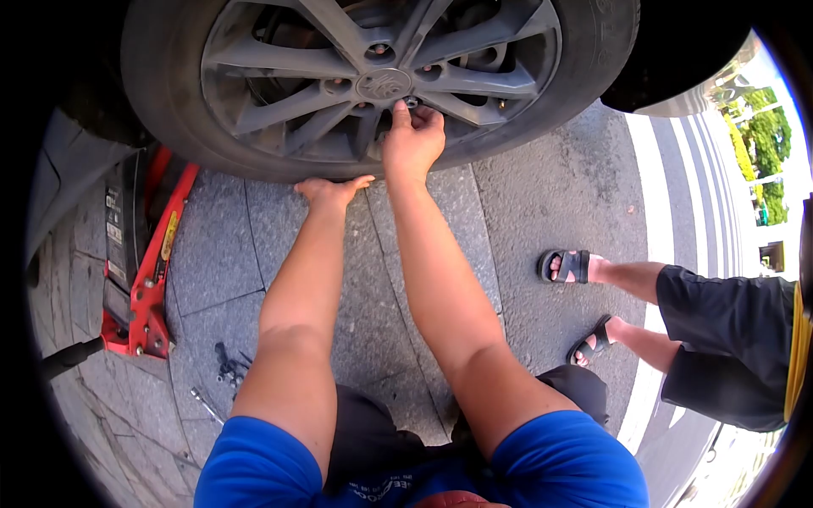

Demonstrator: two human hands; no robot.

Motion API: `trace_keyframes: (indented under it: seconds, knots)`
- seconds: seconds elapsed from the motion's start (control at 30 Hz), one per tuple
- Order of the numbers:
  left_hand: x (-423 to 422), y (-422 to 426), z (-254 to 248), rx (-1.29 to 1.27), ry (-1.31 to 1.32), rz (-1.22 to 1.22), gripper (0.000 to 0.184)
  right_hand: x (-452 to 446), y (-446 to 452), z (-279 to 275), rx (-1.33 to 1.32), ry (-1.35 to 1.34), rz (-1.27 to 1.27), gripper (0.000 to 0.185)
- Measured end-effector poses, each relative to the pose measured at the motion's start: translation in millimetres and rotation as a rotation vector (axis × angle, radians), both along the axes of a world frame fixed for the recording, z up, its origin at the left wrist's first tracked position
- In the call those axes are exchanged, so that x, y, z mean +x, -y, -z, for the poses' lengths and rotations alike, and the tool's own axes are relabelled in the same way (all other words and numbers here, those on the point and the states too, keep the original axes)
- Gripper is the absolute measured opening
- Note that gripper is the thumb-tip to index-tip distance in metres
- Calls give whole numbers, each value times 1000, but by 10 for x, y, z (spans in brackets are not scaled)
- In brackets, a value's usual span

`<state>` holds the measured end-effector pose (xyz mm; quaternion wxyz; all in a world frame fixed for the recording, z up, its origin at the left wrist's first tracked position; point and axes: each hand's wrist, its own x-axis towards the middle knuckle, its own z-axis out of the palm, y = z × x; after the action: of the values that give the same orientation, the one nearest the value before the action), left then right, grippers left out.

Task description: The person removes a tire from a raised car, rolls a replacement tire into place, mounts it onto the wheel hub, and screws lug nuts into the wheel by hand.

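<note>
A grey alloy wheel [489, 79] with its black tyre [584, 93] fills the top of the head view, a round emblem cap [383, 84] at its centre. My right hand [413, 146] is raised to the hub, thumb and fingers closed on a small metal lug nut [412, 102] at the hole below and right of the cap. Other bolt holes around the cap show reddish ends inside. My left hand [329, 191] lies at the bottom of the tyre, fingers spread and partly hidden beneath it; it appears to touch the rubber.
A red floor jack [152, 309] stands at the left, its dark handle [72, 354] pointing outward. Loose metal tools [229, 364] lie on the stone paving [216, 245] by my left arm. At right, another person in sandals [566, 266] stands near the white-striped road.
</note>
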<state>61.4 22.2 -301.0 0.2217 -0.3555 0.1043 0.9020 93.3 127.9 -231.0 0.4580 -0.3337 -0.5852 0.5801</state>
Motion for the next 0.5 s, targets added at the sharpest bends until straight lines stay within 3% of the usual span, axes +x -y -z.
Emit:
trace_keyframes:
  seconds: [0.2, 0.27, 0.37, 0.5]
  knots:
    - [5, 4, 1, -11, -8, 9, 89, -7, 24, -34, 99, 73, 12, 28]
    - [-14, 14, 48, 20, 22, 9, 86, -3, -23, -87, -87, 47, -71, 29]
    - [28, 14, -50, -19, -2, 25, 86, -19, -96, 44, -81, 85, -80, 30]
    - [25, 15, -41, -17, 2, 15, 85, -38, -23, 24, 116, -42, 6, 29]
